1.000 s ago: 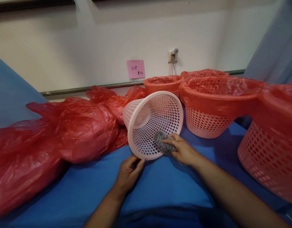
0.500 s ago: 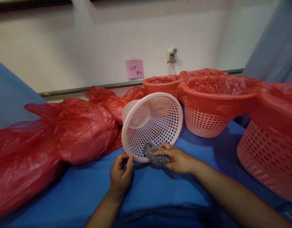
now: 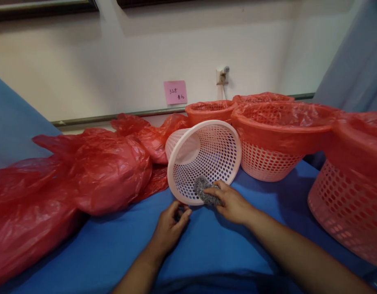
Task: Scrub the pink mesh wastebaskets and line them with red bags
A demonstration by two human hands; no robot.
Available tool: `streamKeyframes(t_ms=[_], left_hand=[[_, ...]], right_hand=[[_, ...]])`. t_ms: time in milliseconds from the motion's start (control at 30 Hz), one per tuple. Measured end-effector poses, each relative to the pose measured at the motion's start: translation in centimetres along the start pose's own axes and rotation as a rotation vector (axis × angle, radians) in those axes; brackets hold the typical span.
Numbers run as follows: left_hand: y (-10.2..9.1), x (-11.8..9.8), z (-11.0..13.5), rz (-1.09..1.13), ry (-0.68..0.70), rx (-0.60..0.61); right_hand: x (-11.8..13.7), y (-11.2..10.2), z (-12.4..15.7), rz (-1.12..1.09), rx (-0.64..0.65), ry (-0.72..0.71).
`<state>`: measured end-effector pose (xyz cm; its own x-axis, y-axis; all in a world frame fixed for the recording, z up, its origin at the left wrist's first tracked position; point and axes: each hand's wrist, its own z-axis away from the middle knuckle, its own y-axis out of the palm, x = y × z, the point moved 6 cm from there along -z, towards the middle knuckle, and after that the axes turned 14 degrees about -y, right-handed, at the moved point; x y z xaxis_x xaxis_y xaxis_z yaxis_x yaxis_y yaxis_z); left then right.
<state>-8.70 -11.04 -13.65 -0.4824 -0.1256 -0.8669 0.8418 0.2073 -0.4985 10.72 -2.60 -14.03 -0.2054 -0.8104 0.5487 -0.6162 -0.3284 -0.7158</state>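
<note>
A pale pink plastic basket (image 3: 172, 179) with perforated walls lies tipped on its side, its mouth facing me. My left hand (image 3: 172, 222) is at the lower front rim, fingers curled against it and thumb a little below; the fingertips are partly hidden. In my right hand (image 3: 233, 202) is a grey, mottled scouring pad (image 3: 203, 190), gripped between thumb and fingers. The pad rests against the inner wall of the basket, just inside the lower rim.
Red plastic bags (image 3: 111, 167), filled, lie along the left. To the right stand several pink baskets (image 3: 268, 161) lined with red bags. Blue cloth (image 3: 206, 249) covers the table. Behind, the wall carries a pink note (image 3: 175, 92) and a socket (image 3: 222, 76).
The basket has shifted slightly right and turned a little. My left hand has moved right along with its rim, the thumb now lower. The pad in my right hand has slid slightly right and up.
</note>
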Motion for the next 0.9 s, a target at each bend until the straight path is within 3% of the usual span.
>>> streamKeyframes(t_ms=[133, 200, 333, 433, 500, 600, 700, 800, 900], left_hand=[[0.3, 0.2, 0.0, 0.003, -0.025, 0.019], [-0.2, 0.1, 0.2, 0.019, -0.008, -0.030], [-1.5, 0.0, 0.7, 0.026, 0.032, -0.161], [-1.7, -0.1, 0.9, -0.009, 0.075, -0.200], [-1.7, -0.1, 0.9, -0.018, 0.096, -0.201], [-1.5, 0.2, 0.7, 0.024, 0.069, -0.178], [-0.6, 0.6, 0.3, 0.047, 0.009, -0.072], [0.7, 0.8, 0.0, -0.006, -0.037, 0.065], [0.7, 0.7, 0.1, -0.015, -0.035, 0.054]], right_hand=[[0.7, 0.2, -0.1, -0.121, 0.039, -0.072], [-0.1, -1.0, 0.2, 0.024, 0.011, 0.050], [-2.1, -6.0, 1.5, 0.539, -0.167, 0.430], [-2.7, -7.3, 2.0, 0.623, -0.212, 0.506], [-2.9, -5.9, 1.7, 0.481, -0.138, 0.436], [-1.7, -2.2, 0.8, 0.132, 0.005, 0.216], [0.2, 0.4, 0.2, -0.180, 0.029, 0.033], [1.0, 1.1, 0.0, -0.303, 0.019, -0.050], [-0.7, -0.7, 0.3, -0.144, -0.057, 0.038]])
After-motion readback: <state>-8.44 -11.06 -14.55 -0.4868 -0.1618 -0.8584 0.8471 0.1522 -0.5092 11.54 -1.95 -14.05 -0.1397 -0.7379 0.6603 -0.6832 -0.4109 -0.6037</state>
